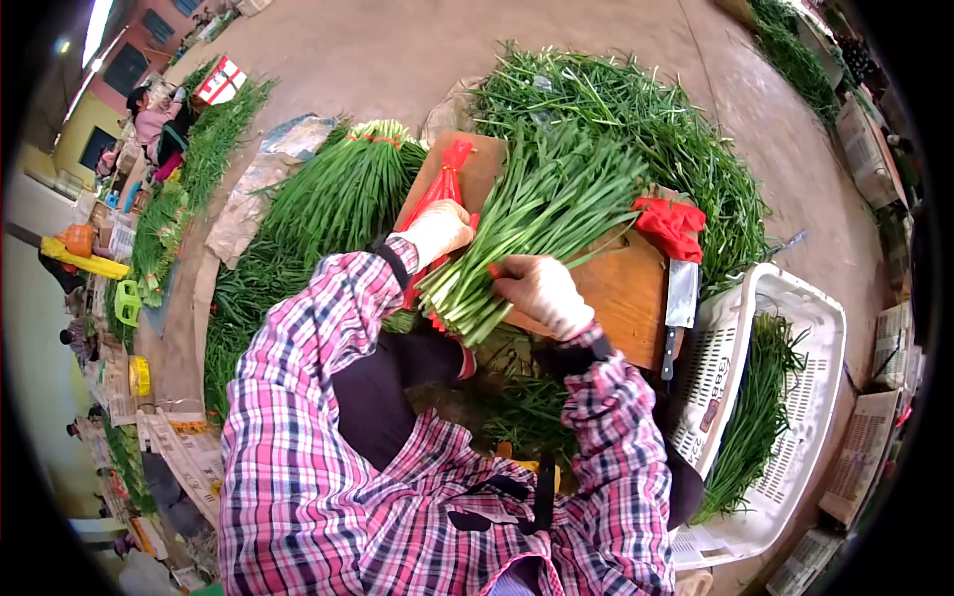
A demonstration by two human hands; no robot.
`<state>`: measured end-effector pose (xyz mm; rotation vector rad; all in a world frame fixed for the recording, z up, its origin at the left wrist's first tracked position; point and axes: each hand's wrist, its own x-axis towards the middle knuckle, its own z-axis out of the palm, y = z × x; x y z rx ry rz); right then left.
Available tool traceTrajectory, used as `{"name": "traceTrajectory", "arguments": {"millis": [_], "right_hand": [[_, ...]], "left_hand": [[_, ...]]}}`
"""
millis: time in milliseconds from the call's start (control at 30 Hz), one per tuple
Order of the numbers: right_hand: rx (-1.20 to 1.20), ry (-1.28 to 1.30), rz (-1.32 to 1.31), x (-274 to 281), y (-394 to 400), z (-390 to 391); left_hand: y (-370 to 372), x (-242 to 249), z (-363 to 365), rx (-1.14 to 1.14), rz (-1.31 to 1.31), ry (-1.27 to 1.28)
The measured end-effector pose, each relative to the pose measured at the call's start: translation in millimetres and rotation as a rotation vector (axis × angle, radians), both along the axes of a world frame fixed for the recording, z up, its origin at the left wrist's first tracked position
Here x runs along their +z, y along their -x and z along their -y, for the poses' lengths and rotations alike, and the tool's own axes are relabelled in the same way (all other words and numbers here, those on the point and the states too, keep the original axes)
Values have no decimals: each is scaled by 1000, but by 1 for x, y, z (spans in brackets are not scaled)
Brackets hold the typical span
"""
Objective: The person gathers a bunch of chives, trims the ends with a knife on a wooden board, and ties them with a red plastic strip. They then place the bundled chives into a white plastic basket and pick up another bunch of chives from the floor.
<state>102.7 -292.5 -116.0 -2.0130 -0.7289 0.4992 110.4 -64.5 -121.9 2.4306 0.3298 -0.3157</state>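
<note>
A loose bunch of garlic chives lies slanted across a wooden board, pale stem ends toward me. My left hand, in a pale glove, is closed over a bundle of red ties at the left of the bunch; its fingertips are partly hidden. Gloved too, my right hand has its fingers curled on the chives near the stem ends. A knife rests at the board's right edge, below a crumpled red cloth.
Tied chives lie at the left, and a large loose heap curves behind the board. A white plastic crate with chives inside stands close on my right. Another person sits at far left among more greens.
</note>
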Motion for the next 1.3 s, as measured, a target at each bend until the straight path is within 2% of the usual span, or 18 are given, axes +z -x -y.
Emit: {"name": "traceTrajectory", "arguments": {"millis": [67,133,167,200,267,333,467,533,600,667,733,800,867,1000,1033,1133,1233,1300], "right_hand": [[-99,-16,80,-39,17,-18],[-208,-67,64,-62,34,-31],[-259,-102,49,-65,37,-33],[-310,-135,28,-67,42,-33],[-351,-160,25,-70,52,-34],[-393,-188,83,-74,57,-33],[-305,-246,314,-73,67,-18],[-219,-226,544,-66,67,-14],[-136,-158,744,-51,61,-11],[-71,-156,887,-28,55,-11],[36,-166,963,9,51,-10],[105,-231,1009,29,49,-10],[173,-70,1077,61,53,-10],[224,-41,1051,83,43,-15],[219,-42,1018,76,33,-17],[147,-2,840,48,15,-17],[-11,-109,590,-24,-1,-16],[-92,-137,550,-49,3,-3]], "left_hand": [[11,7,4,56,0,-70],[15,-18,6,164,98,-219],[19,-28,7,261,89,-197],[28,-33,16,342,199,-233],[39,-47,25,443,276,-122],[48,-96,41,703,549,-217],[61,-84,57,629,665,-255],[61,-80,56,598,738,-229],[66,-67,63,673,667,-12],[69,-48,69,685,564,-102],[70,-34,65,646,396,-44],[68,-46,61,530,834,36],[70,-13,67,479,808,150],[63,14,65,297,666,383],[59,3,61,238,609,725],[35,-37,62,291,387,1186],[12,-106,48,265,216,976],[14,-115,65,244,173,1054]]}}
